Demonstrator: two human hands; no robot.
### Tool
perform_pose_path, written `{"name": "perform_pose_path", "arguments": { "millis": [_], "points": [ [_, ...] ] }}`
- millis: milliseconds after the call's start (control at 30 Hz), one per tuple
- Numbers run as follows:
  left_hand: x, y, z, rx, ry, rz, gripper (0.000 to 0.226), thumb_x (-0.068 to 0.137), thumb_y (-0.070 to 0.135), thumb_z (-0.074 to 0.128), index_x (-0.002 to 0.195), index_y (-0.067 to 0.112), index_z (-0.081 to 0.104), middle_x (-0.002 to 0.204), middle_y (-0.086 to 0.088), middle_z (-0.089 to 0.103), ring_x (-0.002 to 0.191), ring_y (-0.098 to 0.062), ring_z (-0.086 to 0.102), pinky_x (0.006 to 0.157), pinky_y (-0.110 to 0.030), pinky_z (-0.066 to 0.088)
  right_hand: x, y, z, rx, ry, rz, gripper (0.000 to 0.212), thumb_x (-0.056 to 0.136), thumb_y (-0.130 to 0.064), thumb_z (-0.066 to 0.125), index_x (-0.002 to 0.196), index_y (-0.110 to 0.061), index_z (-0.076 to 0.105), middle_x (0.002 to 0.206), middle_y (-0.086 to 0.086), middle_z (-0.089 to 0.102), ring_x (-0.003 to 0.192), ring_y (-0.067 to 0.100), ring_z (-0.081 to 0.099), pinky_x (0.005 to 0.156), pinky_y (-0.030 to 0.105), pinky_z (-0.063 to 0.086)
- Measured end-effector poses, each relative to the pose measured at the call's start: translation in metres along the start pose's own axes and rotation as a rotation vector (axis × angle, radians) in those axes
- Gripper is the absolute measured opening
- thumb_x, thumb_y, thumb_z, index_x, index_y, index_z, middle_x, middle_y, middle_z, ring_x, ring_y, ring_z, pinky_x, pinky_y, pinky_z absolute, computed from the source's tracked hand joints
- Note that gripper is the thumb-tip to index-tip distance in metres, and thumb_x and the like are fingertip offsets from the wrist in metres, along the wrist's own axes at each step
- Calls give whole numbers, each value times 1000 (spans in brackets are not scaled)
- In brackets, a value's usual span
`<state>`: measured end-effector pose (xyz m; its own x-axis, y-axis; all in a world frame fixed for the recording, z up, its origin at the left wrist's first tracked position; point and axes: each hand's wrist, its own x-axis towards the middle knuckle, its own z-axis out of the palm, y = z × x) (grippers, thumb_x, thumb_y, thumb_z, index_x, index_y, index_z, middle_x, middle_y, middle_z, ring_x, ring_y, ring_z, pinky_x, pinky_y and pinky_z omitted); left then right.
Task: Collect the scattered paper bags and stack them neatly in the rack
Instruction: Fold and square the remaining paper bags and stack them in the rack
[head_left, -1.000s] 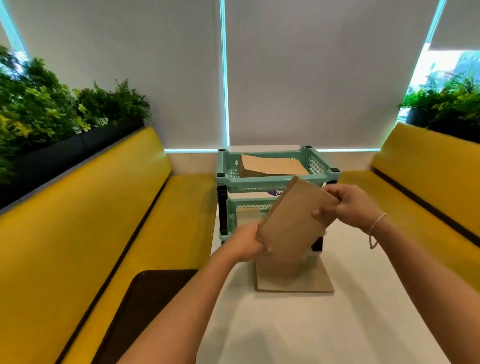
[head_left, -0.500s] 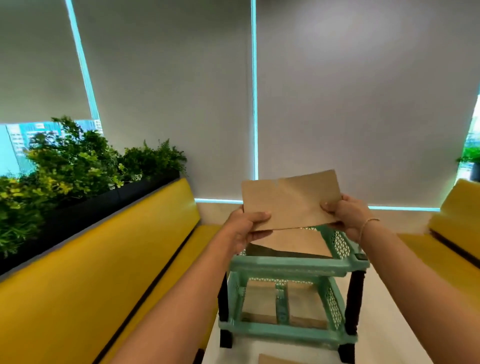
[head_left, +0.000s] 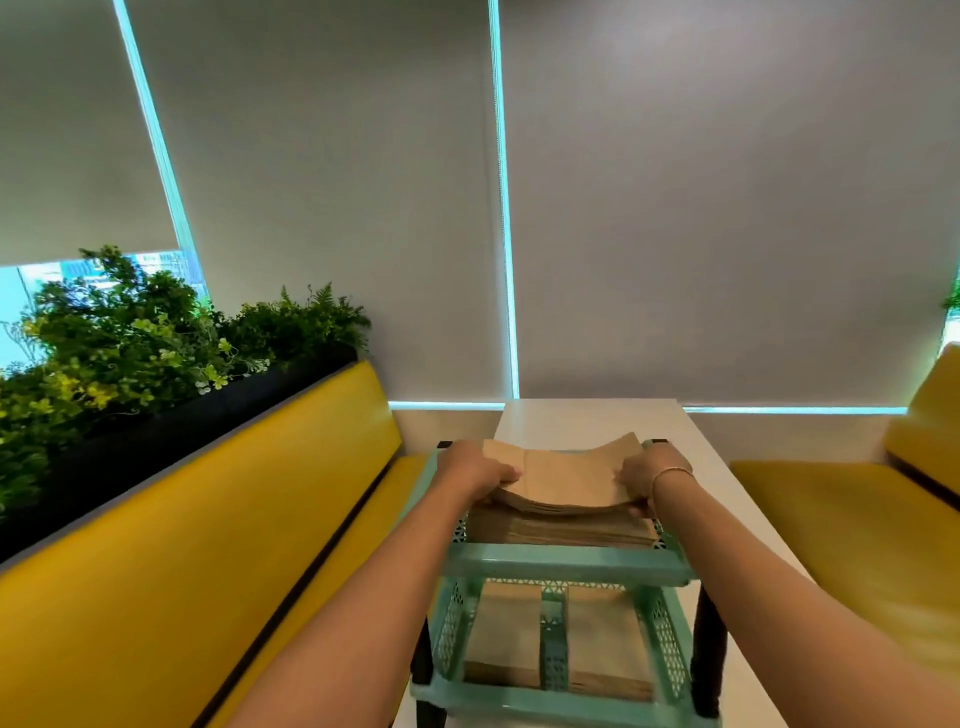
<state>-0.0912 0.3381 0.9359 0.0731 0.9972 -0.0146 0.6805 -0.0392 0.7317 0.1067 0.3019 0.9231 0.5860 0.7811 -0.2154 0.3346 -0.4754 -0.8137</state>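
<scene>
Both grips — left hand (head_left: 480, 472), right hand (head_left: 647, 475) — clutch the paper bags (head_left: 563, 480) over the rack (head_left: 566, 564).

A long white table (head_left: 587, 421) runs away toward grey window blinds, set between two yellow benches. On it stands a mint-green plastic rack (head_left: 566, 564) with two tiers and black corner posts. The upper tier carries a stack of flat brown paper bags (head_left: 561, 527). The lower tier carries more flat brown bags (head_left: 597, 649), seen through the rack's lattice sides.

No readable text, labels or signs
</scene>
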Motion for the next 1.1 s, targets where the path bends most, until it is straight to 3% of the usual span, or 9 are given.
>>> {"name": "perform_pose_path", "arguments": {
  "millis": [67,200,267,400,500,633,867,1100],
  "points": [
    [1,-2,1,45,15,-6,43,77,34,75,102,2,62,100,-9,67,80,-19,64,69,-26,49,0,2,5,-58,25,-3,27,96,-12,47,71,-3,43,68,14,52,53,24,51,52,31,48],
    [3,-7,1,101,44,-12,47,77,36,75,106,1,62,108,-13,67,100,-24,64,72,-27,47,-2,6,13,-194,62,-52,31,95,-14,47,66,-5,45,65,9,49,55,20,47,62,31,51],
    [4,-8,2,113,51,-3,47,78,35,75,108,1,61,113,-13,66,103,-25,63,77,-28,49,-5,6,16,-290,78,-80,27,96,-19,46,72,-6,48,70,7,49,65,19,48,72,30,47],
    [4,-10,4,166,53,-12,51,81,37,71,115,0,59,120,-12,61,110,-24,58,76,-26,44,-5,12,21,-390,77,-84,22,94,-23,50,79,-6,53,85,8,54,89,22,54,75,28,43],
    [4,-11,7,177,44,-21,51,81,37,71,115,1,58,121,-12,61,110,-23,58,74,-25,43,-5,16,24,-403,94,-88,20,92,-24,52,95,-5,59,101,12,61,90,24,56,78,30,45],
    [3,-11,8,178,53,-39,46,85,33,68,116,2,56,122,-11,59,111,-24,56,72,-25,39,-5,17,30,-433,120,-88,24,88,-24,52,100,-6,61,107,15,62,99,29,58,89,37,49],
    [3,-7,7,197,61,-50,44,86,30,65,118,0,56,123,-12,58,111,-25,56,72,-25,41,-7,15,31,-402,138,-113,13,87,-19,54,85,-8,58,98,14,63,91,29,59,81,37,50],
    [3,-10,4,206,15,-57,52,85,36,66,122,1,54,125,-13,58,113,-25,56,79,-28,46,-6,15,30,-398,128,-140,11,86,-18,57,85,-8,61,96,14,64,88,28,61,81,36,52]
  ]
}}
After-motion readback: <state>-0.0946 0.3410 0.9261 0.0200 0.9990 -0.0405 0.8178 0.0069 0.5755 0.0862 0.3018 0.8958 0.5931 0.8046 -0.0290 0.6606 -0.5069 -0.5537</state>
